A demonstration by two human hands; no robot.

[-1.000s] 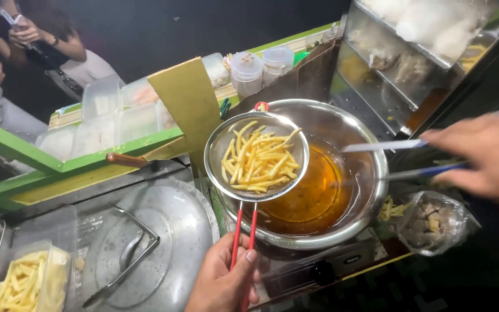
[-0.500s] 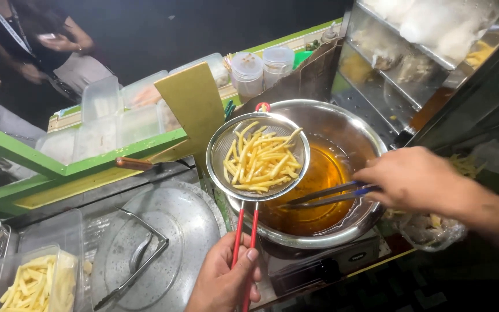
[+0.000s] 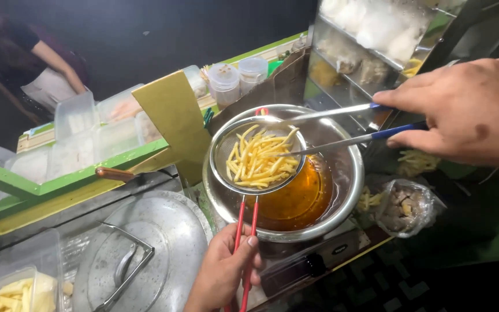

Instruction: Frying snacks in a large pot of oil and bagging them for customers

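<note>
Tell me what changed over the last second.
The right hand brought its blue-handled metal tongs in from the right; their tips now reach the fries in the round wire strainer. The left hand grips the strainer's red handle as before, above the steel bowl of oil.

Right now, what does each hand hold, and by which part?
The left hand grips the wire strainer by its red handle. The right hand holds metal tongs by their blue-tipped rear ends.

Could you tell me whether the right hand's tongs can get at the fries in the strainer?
Probably yes: the right hand holds the tongs with tips already over the fries, and the strainer is open on top.
</note>
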